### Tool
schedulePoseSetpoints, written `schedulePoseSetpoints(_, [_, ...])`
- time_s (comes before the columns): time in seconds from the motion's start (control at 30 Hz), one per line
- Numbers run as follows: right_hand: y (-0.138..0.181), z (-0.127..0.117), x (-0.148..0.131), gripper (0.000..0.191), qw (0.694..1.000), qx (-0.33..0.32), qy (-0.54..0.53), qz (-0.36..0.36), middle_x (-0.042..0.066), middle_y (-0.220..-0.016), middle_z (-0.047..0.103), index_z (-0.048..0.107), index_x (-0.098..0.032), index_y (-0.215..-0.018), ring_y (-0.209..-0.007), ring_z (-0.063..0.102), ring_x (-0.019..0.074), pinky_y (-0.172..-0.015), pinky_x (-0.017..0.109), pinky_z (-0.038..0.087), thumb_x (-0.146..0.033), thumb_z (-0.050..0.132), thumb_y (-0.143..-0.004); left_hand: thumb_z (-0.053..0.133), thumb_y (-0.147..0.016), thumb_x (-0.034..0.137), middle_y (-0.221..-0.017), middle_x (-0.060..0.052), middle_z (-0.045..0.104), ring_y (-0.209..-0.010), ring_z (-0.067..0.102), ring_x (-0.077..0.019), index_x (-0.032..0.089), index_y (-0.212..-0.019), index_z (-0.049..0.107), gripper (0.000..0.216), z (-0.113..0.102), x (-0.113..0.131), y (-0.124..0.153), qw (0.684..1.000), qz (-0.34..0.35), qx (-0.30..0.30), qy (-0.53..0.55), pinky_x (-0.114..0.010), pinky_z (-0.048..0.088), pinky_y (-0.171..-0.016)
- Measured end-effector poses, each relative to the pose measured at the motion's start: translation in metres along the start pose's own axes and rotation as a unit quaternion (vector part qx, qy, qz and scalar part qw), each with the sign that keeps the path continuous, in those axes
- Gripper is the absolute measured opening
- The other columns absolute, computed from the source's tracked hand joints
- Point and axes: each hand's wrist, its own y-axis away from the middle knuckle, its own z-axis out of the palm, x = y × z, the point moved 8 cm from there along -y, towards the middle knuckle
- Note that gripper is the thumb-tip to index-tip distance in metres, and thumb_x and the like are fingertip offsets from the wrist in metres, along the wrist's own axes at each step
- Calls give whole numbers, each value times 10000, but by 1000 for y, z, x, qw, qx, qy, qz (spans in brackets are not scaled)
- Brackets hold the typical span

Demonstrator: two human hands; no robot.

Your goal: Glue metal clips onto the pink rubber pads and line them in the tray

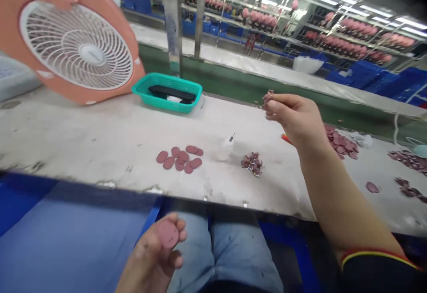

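My left hand (155, 250) is low over my lap, below the table edge, pinching a flat pink disc (168, 234) between thumb and fingers. My right hand (293, 117) is raised above the far side of the white worktable (100, 137), its fingertips gripping a small bunch of pinkish tangled parts (267, 99). Directly below that hand lies a heap of pink discs (340, 140). A looser group of pink discs (178, 159) lies mid-table, with a small pile of tangled pink-and-metal parts (251, 164) to its right.
A salmon-coloured fan (76, 46) stands at the table's left. A teal plastic basket (167, 91) holds a black object. More small piles (408, 161) lie at right. Beyond the table, long racks of pink items and blue crates stand along another bench.
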Motion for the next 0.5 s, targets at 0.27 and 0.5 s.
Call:
schedulePoseSetpoints(0.27, [184, 120, -54, 105, 947, -290, -133, 41, 47, -895, 769, 759, -208, -948, -800, 732, 160, -699, 251, 600, -187, 735, -847, 937, -466, 481, -678, -19, 714, -578, 621, -91, 193, -797, 814, 455, 8, -15, 30, 997, -48, -51, -29, -113, 483, -449])
schedulePoseSetpoints(0.5, [197, 133, -69, 104, 940, -334, -60, -48, 29, -805, 716, 751, -173, -962, -694, 657, 108, -656, 207, 528, -186, 736, -861, 917, -512, 498, -603, 11, 645, -548, 540, -74, 178, -701, 796, 391, 11, -11, 40, 994, -34, -94, -41, -115, 479, -460])
